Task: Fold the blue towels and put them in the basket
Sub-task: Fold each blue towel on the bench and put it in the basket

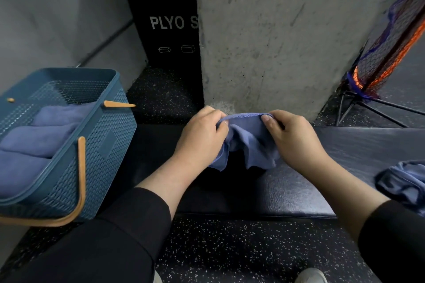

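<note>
A blue towel (pixel 249 142) hangs crumpled above the dark padded bench (pixel 345 167). My left hand (pixel 202 135) pinches its top edge on the left and my right hand (pixel 292 138) pinches the same edge on the right, stretching it between them. To the left stands a blue woven basket (pixel 108 145) with tan handles, holding three folded blue towels (pixel 39 140). Another crumpled blue towel (pixel 404 181) lies on the bench at the right edge of view.
A concrete pillar (pixel 276 41) rises right behind the bench. A black plyo box (pixel 170 25) stands at the back left. A netted orange and blue rack (pixel 386 62) leans at the right. Speckled rubber floor (pixel 230 248) and a shoe (pixel 310 275) lie below.
</note>
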Motion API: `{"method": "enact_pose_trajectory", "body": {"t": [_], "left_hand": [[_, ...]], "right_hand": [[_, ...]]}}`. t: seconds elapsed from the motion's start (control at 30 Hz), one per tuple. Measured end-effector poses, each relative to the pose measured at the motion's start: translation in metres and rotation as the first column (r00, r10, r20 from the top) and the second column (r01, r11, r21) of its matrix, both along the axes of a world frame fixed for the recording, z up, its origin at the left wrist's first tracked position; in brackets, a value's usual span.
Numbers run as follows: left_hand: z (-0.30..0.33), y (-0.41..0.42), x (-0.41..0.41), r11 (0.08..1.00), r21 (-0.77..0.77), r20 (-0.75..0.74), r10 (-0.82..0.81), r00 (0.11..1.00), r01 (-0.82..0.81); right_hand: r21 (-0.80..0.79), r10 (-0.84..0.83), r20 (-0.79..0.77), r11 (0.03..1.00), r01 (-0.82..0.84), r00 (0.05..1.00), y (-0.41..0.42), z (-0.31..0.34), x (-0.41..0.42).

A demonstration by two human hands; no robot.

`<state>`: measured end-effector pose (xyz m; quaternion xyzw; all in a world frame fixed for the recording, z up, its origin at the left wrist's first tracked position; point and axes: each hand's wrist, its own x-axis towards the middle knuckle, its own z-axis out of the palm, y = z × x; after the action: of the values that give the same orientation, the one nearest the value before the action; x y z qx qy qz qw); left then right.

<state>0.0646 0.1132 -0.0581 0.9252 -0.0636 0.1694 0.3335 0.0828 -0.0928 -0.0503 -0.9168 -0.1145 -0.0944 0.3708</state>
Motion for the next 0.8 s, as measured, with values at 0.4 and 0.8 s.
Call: {"method": "enact_pose_trajectory", "body": {"t": [0.4, 0.8], "left_hand": [[0.006, 0.029, -0.009, 0.971, 0.167, -0.205, 0.203, 0.957, -0.171], [0.003, 0.017, -0.050, 0.992, -0.127, -0.366, -0.066, 0.928, 0.020]], "right_hand": [[-0.088, -0.016, -0.028, 0.996, 0.013, 0.999, -0.011, 0.022, -0.008], [0.041, -0.004, -0.106, 0.999, 0.008, 0.994, -0.021, 0.037, -0.032]]}}
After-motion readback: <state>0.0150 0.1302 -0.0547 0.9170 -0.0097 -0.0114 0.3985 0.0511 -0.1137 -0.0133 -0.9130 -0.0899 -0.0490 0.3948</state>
